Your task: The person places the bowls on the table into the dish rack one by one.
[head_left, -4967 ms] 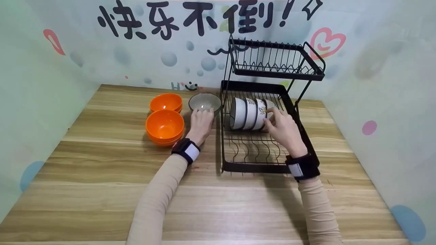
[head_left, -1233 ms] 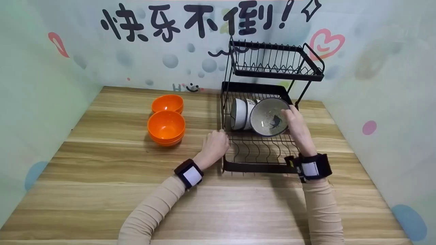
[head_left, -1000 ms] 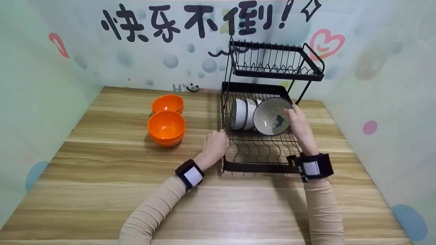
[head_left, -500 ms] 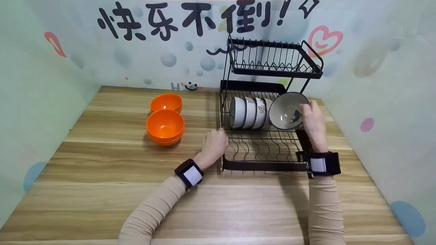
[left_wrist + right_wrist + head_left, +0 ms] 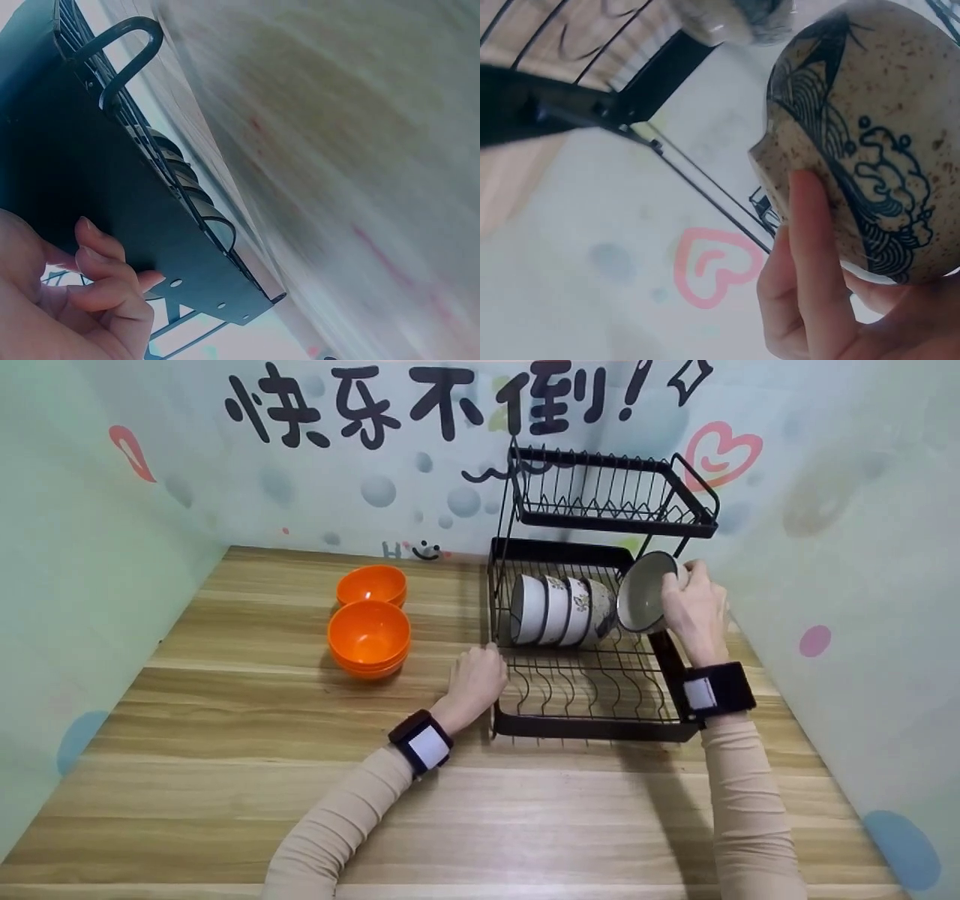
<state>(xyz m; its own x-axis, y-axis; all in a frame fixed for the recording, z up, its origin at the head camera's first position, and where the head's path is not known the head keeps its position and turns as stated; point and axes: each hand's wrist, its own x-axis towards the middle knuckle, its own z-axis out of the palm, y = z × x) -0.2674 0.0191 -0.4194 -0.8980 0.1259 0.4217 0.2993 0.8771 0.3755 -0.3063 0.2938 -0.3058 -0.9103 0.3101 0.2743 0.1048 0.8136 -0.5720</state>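
Observation:
My right hand (image 5: 697, 611) grips a speckled ceramic bowl (image 5: 645, 592) by its rim and side, above the right part of the black dish rack's (image 5: 592, 728) lower tier. The bowl is tilted, its opening facing left. In the right wrist view, dark blue waves decorate the outside of the bowl (image 5: 900, 150), and fingers (image 5: 814, 255) press against it. My left hand (image 5: 478, 682) holds the rack's left edge; in the left wrist view, its curled fingers (image 5: 112, 277) lie at the dark side wall (image 5: 67, 172). Several bowls (image 5: 553, 611) stand on edge in a row in the lower tier.
Two stacks of orange bowls, a front one (image 5: 367, 637) and a back one (image 5: 373, 583), stand left of the rack on the wooden table (image 5: 225, 720). The rack's upper tier (image 5: 615, 521) overhangs the back. Walls (image 5: 825, 585) bound the table behind and at both sides.
My right hand has carried the speckled bowl rightward and turned it more onto its side, uncovering the row of bowls. Earlier my left hand was at this bowl on the table; it now holds the rack.

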